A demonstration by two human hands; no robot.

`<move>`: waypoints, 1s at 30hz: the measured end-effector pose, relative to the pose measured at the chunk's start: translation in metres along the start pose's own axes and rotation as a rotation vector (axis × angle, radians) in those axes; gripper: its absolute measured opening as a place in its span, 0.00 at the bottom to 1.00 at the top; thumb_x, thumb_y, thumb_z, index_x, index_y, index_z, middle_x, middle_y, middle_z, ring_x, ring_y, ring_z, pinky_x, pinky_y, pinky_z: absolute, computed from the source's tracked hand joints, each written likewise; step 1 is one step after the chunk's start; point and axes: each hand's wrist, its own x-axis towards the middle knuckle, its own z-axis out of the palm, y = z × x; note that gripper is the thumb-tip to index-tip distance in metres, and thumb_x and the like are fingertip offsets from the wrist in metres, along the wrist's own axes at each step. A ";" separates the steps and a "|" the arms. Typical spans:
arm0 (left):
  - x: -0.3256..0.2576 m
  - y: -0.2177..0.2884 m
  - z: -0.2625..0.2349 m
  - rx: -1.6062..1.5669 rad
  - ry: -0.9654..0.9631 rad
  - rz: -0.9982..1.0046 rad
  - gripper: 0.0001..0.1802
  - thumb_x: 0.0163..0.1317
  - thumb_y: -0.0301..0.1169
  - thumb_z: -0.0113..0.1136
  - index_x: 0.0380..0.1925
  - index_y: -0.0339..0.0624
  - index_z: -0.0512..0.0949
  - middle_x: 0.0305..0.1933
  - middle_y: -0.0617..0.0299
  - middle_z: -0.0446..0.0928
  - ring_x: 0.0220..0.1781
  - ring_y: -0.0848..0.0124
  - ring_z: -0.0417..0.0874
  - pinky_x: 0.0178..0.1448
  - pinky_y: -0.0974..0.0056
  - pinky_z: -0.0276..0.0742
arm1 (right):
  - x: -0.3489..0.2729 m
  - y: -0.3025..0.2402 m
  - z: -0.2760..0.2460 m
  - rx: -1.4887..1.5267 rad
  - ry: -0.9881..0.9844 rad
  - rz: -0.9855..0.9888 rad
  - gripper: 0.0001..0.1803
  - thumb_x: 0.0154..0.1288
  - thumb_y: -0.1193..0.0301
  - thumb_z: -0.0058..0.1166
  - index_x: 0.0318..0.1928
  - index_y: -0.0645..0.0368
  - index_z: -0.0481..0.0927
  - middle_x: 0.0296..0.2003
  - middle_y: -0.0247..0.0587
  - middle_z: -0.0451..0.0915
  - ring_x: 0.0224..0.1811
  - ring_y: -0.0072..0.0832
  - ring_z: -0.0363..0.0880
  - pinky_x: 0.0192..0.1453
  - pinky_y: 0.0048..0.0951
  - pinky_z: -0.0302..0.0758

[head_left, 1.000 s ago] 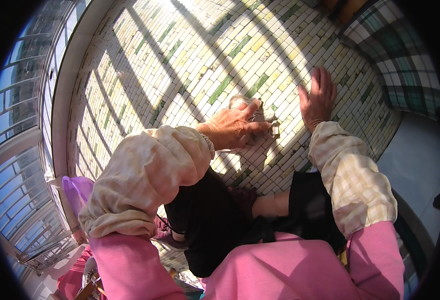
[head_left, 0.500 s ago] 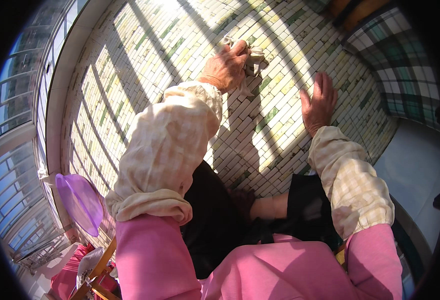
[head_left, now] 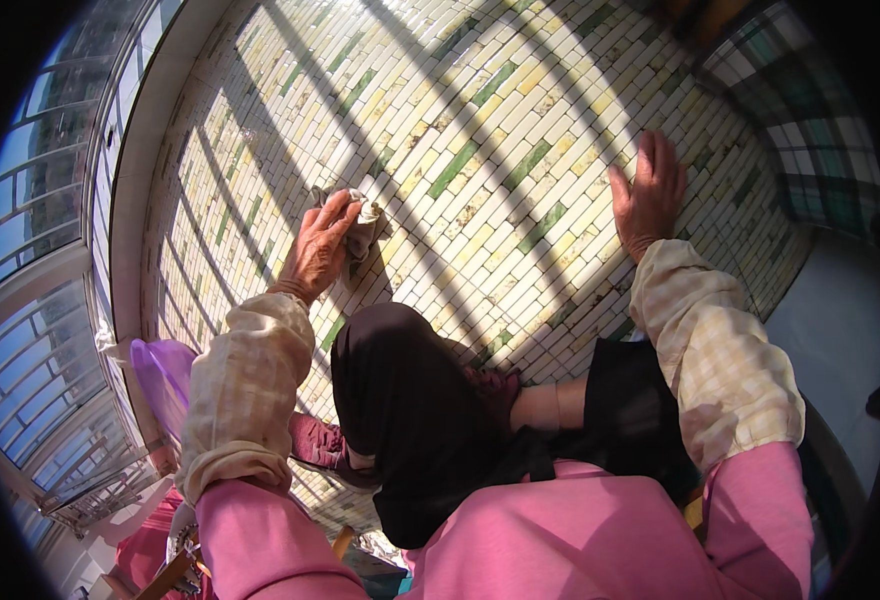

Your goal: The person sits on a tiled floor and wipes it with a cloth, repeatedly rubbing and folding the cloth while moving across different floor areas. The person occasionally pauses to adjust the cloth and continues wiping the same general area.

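We see a bunched, greyish rag [head_left: 363, 232] lying on a mat [head_left: 490, 250] of small brick-shaped pieces, cream and yellow with some green ones, left of the middle of the view. Our left hand [head_left: 316, 255] is on it, the fingers bent and bunched together over the cloth, gripping its near side while loose folds show beyond the fingertips and to the right. Our right hand [head_left: 650, 195] lies well apart from the rag, over on the right part of the mat, palm down, with the thumb spread away from the fingers and nothing in its grasp. Beige checked sleeve covers [head_left: 715, 360] run up both forearms to the pink top [head_left: 570, 540]. Between the arms we see black trousers [head_left: 400, 400], one bent knee just below and to the right of the rag, and a dark red shoe [head_left: 322, 445] near the left sleeve cover. Long shadow stripes cross the sunlit mat at a slant. Along the left side stands a barred window [head_left: 30, 220], and near the left sleeve cover there is a purple thing [head_left: 163, 380], too hidden for us to tell its kind. At the upper right hangs a plaid cloth [head_left: 805, 130] in green, white and black.
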 end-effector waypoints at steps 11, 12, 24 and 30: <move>0.169 0.031 0.010 0.301 0.181 0.091 0.30 0.52 0.30 0.58 0.59 0.57 0.67 0.66 0.66 0.61 0.66 0.57 0.60 0.68 0.58 0.59 | 0.002 -0.002 -0.001 -0.058 0.039 -0.096 0.31 0.57 0.62 0.56 0.58 0.64 0.64 0.60 0.49 0.63 0.63 0.43 0.60 0.64 0.46 0.55; 0.163 0.022 0.008 0.254 0.148 0.011 0.31 0.53 0.30 0.58 0.59 0.58 0.66 0.66 0.66 0.61 0.68 0.56 0.58 0.69 0.58 0.59 | 0.002 -0.002 -0.002 -0.070 0.022 -0.101 0.31 0.58 0.63 0.55 0.58 0.65 0.64 0.60 0.50 0.63 0.63 0.44 0.61 0.64 0.46 0.57; -0.155 -0.096 0.016 0.029 0.173 -1.414 0.31 0.58 0.36 0.52 0.62 0.52 0.59 0.66 0.45 0.53 0.63 0.43 0.63 0.64 0.48 0.60 | 0.002 -0.001 -0.002 -0.071 0.004 -0.086 0.29 0.59 0.64 0.53 0.58 0.65 0.65 0.60 0.50 0.63 0.62 0.43 0.61 0.63 0.43 0.57; -0.053 -0.114 -0.002 -0.069 0.013 -1.442 0.26 0.55 0.32 0.51 0.56 0.44 0.64 0.59 0.45 0.61 0.58 0.37 0.67 0.61 0.46 0.65 | 0.001 0.002 0.000 -0.099 0.000 -0.107 0.29 0.60 0.62 0.53 0.58 0.65 0.65 0.60 0.50 0.63 0.63 0.43 0.60 0.64 0.43 0.57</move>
